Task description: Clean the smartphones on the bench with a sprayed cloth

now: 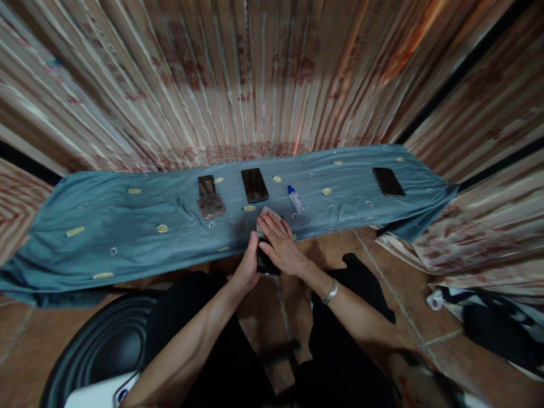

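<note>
My left hand [246, 266] grips the left side of a dark phone [267, 264] near the front edge of the cloth-covered table. A light grey cloth [260, 229] lies under the fingers of my right hand [280, 243], pressed flat over the phone's upper part. Behind my hands a second dark phone [255, 185] lies on the table. To its right rests a clear bottle with a blue cap [296, 199].
The blue-green table cover [140, 209] carries a dark phone [388, 182] at the right and a small dark object [207, 185] beside a blurred patch. Pleated curtains hang behind. A black round stool [114, 340] stands lower left, with a white object [97, 391] on it.
</note>
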{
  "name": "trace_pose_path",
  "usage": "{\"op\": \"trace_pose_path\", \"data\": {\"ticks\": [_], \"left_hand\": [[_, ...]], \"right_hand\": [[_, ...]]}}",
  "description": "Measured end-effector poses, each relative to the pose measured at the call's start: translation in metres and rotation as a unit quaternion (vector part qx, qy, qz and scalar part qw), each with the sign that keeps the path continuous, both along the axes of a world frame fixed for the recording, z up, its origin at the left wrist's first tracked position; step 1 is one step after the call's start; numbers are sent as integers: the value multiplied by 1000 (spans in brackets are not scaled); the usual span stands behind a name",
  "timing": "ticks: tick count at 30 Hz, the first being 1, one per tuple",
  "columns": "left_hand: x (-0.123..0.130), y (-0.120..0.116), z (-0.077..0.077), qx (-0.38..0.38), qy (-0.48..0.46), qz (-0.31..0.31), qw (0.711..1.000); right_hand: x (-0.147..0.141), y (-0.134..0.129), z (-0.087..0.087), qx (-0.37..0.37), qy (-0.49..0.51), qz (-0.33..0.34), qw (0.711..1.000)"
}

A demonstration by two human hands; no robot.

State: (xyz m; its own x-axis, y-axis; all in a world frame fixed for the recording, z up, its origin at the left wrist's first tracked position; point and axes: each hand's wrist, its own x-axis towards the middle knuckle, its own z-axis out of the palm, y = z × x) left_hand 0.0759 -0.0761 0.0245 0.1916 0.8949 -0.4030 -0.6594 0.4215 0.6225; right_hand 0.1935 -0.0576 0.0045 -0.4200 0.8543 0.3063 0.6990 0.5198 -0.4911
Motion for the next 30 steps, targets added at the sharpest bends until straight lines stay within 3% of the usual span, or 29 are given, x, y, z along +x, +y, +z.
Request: {"op": "trace_pose_path", "data": {"ticks": [11, 26, 30], "left_hand": [[-8, -1, 3, 32, 21, 25, 999], [-42, 18, 14, -2, 14, 100, 995], [-49, 20, 18, -7, -3, 82, 997]], "right_hand": [[4, 12, -20, 8, 18, -34, 999], [-28, -33, -16, 27, -16, 142, 989], [-32, -42, -12, 37, -28, 178, 983]]}}
